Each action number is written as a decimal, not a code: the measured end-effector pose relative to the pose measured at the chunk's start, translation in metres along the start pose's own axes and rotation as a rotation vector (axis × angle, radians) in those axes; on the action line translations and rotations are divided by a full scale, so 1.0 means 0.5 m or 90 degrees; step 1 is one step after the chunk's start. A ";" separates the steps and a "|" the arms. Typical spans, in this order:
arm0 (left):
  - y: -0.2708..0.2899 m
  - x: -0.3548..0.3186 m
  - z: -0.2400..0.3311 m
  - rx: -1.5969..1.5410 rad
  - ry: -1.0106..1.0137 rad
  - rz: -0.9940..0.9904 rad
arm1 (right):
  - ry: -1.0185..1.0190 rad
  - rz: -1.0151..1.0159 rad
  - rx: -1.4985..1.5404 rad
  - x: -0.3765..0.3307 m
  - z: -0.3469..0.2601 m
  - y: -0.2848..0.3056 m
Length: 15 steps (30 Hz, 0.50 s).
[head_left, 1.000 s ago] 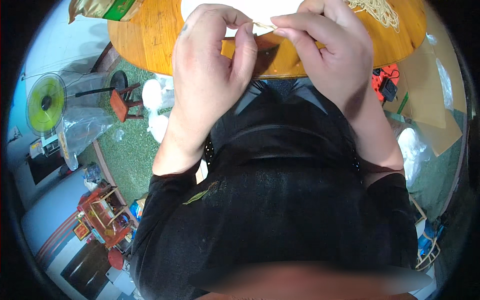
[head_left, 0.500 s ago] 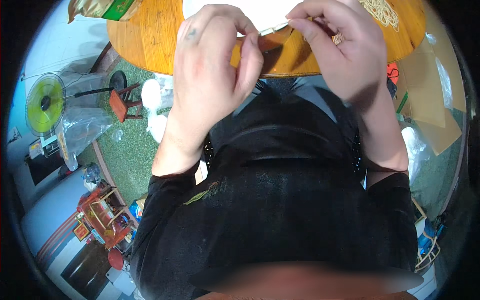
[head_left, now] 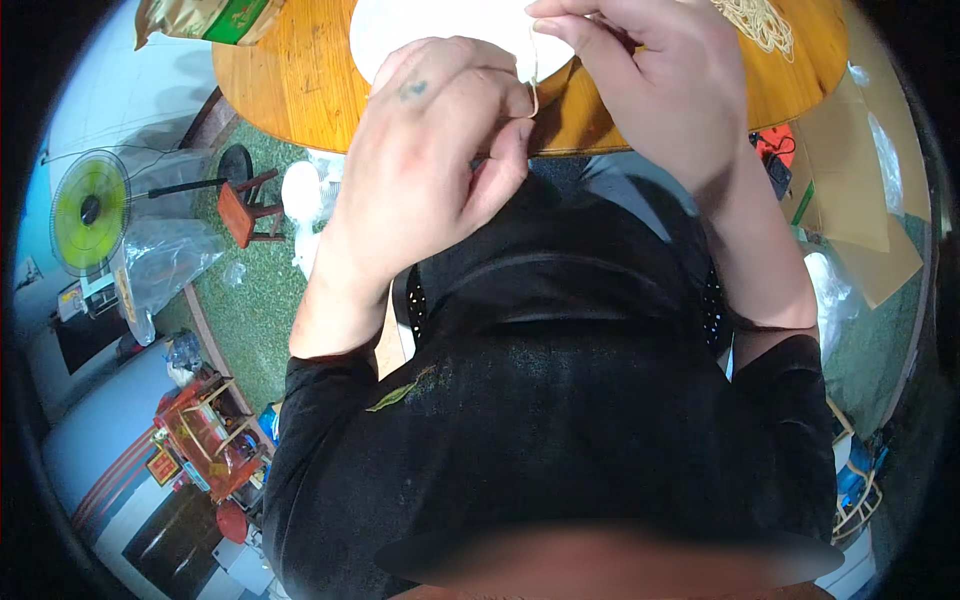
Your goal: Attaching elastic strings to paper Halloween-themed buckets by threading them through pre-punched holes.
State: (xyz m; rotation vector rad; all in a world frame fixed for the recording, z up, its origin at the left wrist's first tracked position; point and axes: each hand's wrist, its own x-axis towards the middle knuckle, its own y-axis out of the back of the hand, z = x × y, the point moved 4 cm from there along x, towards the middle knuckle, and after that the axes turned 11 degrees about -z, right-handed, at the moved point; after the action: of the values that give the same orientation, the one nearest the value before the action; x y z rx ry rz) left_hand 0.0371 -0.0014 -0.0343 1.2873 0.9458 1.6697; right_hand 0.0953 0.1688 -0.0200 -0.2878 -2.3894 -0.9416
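Observation:
A thin cream string [head_left: 534, 75] runs between my two hands over the near edge of the wooden table [head_left: 300, 90]. My left hand [head_left: 425, 150] pinches its lower end between thumb and forefinger. Higher up and to the right, the fingertips of my right hand [head_left: 665, 95] close on the upper part. Behind the hands lies a white round thing [head_left: 460, 20], partly covered by my left hand; I cannot tell whether it is a plate or a sheet. A loose bundle of similar cream strands [head_left: 762, 28] rests at the table's right side.
On the table's far left stands a green and tan bag [head_left: 225, 18]. A yellow-green fan [head_left: 90, 208] and a small reddish-brown stool [head_left: 240, 212] are on the left. Cardboard [head_left: 845, 190] leans at the right, beside an orange-red item [head_left: 778, 145].
My right hand has moved up and left, my left hand slightly down. The strand between them, nearly level before, now runs almost upright, with more of it showing.

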 end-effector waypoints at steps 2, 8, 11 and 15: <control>0.013 0.010 0.000 -0.155 0.047 0.010 | 0.154 0.110 0.139 -0.003 0.056 -0.038; 0.041 0.058 0.008 -0.417 0.386 0.015 | 0.065 -0.005 0.034 -0.008 -0.010 -0.008; 0.028 0.087 0.013 -0.516 0.473 -0.035 | 0.223 0.227 0.185 0.006 0.058 -0.060; 0.027 0.065 -0.002 -0.470 0.491 0.011 | 0.234 0.154 -0.083 -0.081 0.046 -0.027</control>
State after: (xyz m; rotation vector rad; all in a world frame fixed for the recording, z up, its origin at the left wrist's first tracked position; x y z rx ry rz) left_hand 0.0290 0.0228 -0.0104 0.1444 0.5963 2.2731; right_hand 0.1142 0.1746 -0.0645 -0.4055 -1.9163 -0.9450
